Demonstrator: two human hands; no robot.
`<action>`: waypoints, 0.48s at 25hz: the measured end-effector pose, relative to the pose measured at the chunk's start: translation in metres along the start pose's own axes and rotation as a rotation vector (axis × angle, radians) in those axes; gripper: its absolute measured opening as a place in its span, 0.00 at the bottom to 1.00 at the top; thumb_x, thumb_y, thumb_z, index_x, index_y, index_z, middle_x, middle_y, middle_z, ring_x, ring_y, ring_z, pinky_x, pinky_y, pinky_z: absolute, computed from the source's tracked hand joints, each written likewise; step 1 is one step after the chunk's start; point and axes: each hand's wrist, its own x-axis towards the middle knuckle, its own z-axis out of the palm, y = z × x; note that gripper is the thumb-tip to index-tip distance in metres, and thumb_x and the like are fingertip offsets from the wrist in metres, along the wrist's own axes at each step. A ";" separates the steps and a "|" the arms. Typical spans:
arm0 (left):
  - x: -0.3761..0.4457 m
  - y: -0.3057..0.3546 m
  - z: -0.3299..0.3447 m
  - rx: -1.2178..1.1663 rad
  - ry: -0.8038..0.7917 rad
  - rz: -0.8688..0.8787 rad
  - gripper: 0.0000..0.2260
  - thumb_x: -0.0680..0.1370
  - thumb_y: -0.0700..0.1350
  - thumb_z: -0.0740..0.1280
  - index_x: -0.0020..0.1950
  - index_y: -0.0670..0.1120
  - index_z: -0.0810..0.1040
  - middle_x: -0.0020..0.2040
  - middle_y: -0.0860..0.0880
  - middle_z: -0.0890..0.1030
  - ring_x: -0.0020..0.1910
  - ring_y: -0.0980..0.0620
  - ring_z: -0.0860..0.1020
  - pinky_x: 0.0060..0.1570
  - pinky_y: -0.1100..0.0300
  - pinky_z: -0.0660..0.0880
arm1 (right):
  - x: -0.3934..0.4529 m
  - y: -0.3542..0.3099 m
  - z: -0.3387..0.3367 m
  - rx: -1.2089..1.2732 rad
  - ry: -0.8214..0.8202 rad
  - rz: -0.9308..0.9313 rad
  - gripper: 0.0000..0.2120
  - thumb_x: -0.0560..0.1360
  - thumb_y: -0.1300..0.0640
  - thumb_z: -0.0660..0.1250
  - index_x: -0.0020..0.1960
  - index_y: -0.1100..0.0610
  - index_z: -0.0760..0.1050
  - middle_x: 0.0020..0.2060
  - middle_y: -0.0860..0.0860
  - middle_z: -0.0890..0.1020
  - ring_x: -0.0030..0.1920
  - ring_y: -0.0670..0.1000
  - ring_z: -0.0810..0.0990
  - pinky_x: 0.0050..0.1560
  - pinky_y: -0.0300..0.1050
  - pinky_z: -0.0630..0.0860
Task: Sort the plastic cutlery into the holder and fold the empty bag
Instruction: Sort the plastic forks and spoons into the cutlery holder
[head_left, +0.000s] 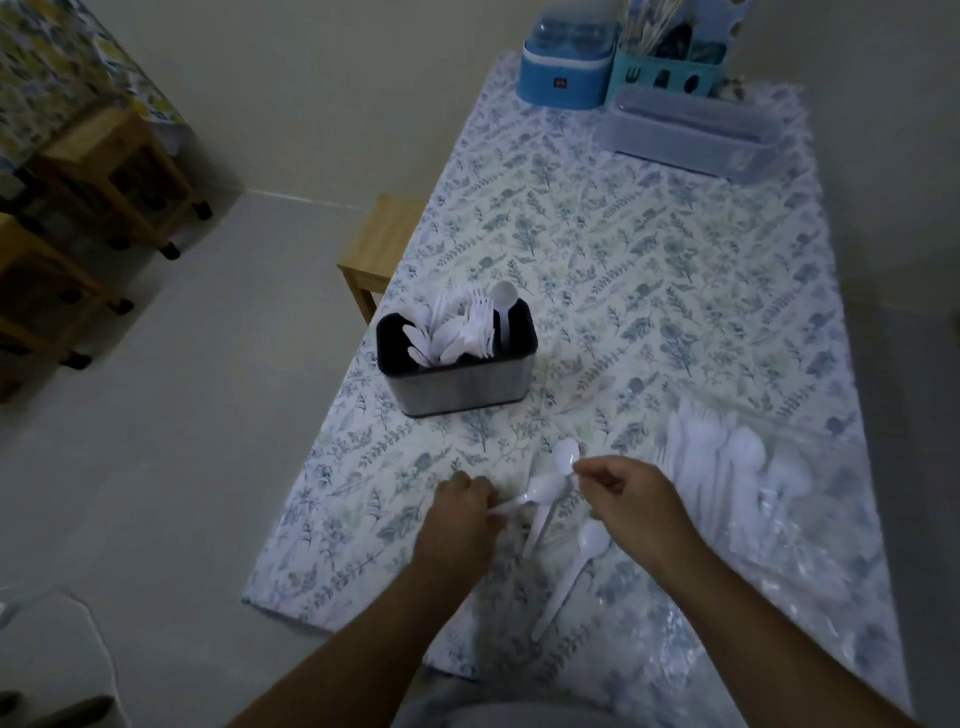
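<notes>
Holding one white spoon (535, 492) by its handle in the left hand (462, 512), pinching another spoon's (565, 456) bowl with the right hand (623, 499) (near the holder (457, 382)), best stacked bowls together first.

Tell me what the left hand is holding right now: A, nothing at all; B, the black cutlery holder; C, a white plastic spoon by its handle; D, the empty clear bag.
C: the left hand pinches the handle end of a white plastic spoon just above the tablecloth, well short of the cutlery holder.
</notes>
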 end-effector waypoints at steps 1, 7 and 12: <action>0.001 -0.003 0.003 -0.034 0.025 -0.024 0.08 0.80 0.46 0.67 0.55 0.45 0.79 0.51 0.47 0.76 0.53 0.50 0.74 0.47 0.61 0.70 | -0.004 0.011 0.001 0.031 -0.001 0.038 0.09 0.78 0.57 0.70 0.50 0.43 0.82 0.47 0.45 0.86 0.50 0.48 0.84 0.58 0.55 0.82; -0.021 0.028 0.000 -0.345 -0.123 0.122 0.05 0.80 0.46 0.69 0.47 0.47 0.81 0.41 0.51 0.82 0.38 0.56 0.79 0.38 0.70 0.73 | -0.025 0.017 0.012 0.461 -0.052 0.181 0.06 0.79 0.56 0.70 0.55 0.49 0.80 0.47 0.55 0.88 0.51 0.58 0.86 0.58 0.56 0.83; 0.003 0.051 0.010 -0.267 0.080 -0.008 0.03 0.80 0.46 0.68 0.50 0.47 0.77 0.44 0.52 0.79 0.41 0.56 0.78 0.39 0.65 0.74 | -0.024 0.027 -0.005 0.654 0.125 0.324 0.09 0.82 0.63 0.62 0.58 0.58 0.79 0.44 0.60 0.81 0.44 0.58 0.84 0.48 0.58 0.85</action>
